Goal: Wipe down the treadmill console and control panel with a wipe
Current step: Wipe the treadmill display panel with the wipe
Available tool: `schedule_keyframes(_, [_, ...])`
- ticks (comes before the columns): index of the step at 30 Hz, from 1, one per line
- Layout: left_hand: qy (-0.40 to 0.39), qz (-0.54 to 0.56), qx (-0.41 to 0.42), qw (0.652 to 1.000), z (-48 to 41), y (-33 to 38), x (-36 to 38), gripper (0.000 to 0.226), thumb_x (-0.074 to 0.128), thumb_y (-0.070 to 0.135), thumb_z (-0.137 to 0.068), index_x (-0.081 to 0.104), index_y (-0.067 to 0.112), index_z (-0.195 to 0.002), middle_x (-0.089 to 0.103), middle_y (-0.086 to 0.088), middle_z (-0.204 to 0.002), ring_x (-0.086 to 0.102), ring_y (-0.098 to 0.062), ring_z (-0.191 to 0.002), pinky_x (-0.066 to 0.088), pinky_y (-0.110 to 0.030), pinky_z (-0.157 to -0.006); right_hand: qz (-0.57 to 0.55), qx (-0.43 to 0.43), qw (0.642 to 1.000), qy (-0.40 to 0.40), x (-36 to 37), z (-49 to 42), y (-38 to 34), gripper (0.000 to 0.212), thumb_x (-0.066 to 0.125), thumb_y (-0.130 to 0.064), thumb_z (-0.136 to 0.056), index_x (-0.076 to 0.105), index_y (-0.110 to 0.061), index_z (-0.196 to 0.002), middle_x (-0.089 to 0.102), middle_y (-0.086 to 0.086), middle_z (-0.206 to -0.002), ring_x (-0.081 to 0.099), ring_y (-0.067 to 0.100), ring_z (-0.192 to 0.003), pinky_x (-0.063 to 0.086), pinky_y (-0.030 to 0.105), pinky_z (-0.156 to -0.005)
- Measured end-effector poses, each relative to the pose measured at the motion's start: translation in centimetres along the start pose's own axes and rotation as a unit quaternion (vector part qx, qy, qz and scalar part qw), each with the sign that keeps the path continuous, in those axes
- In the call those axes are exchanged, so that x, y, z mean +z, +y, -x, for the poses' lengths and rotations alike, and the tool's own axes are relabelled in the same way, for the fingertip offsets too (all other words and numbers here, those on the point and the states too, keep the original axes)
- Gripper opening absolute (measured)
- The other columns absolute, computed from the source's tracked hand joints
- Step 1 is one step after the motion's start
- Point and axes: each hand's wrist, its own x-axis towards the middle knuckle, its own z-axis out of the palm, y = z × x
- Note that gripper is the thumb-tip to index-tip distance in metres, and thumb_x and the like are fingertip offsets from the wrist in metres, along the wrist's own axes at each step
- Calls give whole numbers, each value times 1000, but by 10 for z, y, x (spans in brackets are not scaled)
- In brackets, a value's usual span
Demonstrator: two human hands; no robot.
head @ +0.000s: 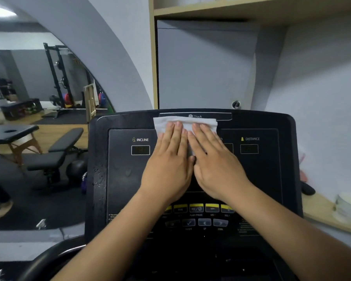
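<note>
**Wipe pinned flat at the top of the console**

Both hands are laid side by side on the treadmill console (120, 179), right at its upper middle. The white wipe (182, 121) is spread beneath them, its top edge reaching the logo strip along the console's upper rim. The left hand (168, 161) is pressed flat on the wipe, fingers straight and held close together. The right hand (216, 161) is set just beside it in the same way, fingers straight and together, with the two thumbs touching at the centre line. Nothing is curled around or pinched.

On the console's left part the INCLINE window (140, 150) is seen uncovered; on its right part, the DISTANCE window (249, 149). Lower on the console, a row of yellow buttons (196, 207) is partly hidden by the wrists. Droplets (98, 175) are scattered along the console's left border. Left of the console, a black weight bench (58, 153) is seen on the floor.
</note>
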Motion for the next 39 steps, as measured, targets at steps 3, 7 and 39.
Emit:
schedule_keyframes(3, [8, 2, 18, 1000, -16, 15, 2, 60, 23, 33, -100, 28, -2, -148, 23, -22, -156, 14, -34, -148, 15, -45, -120, -3, 17, 1000, 9, -6, 2, 17, 63, 19, -28, -93, 20, -6, -152, 14, 12, -160, 5, 21, -149, 7, 36, -120])
schedule_keyframes(7, [10, 19, 49, 999, -39, 44, 9, 60, 20, 35, -101, 20, 0, -149, 18, -21, -158, 9, -32, -149, 7, -43, -121, 0, 51, 999, 11, -14, 14, 50, 64, 15, -31, -93, 17, -7, -152, 11, 10, -161, 2, 19, -149, 8, 37, -121])
schedule_keyframes(39, [26, -7, -3, 1000, 4, -58, -21, 58, 26, 34, -102, 27, 4, -151, 19, -13, -160, 7, -21, -150, 13, -36, -122, -35, -23, 998, 42, 6, -44, -40, 61, 25, -30, -94, 28, 0, -147, 24, 18, -156, 17, 31, -147, 18, 50, -118])
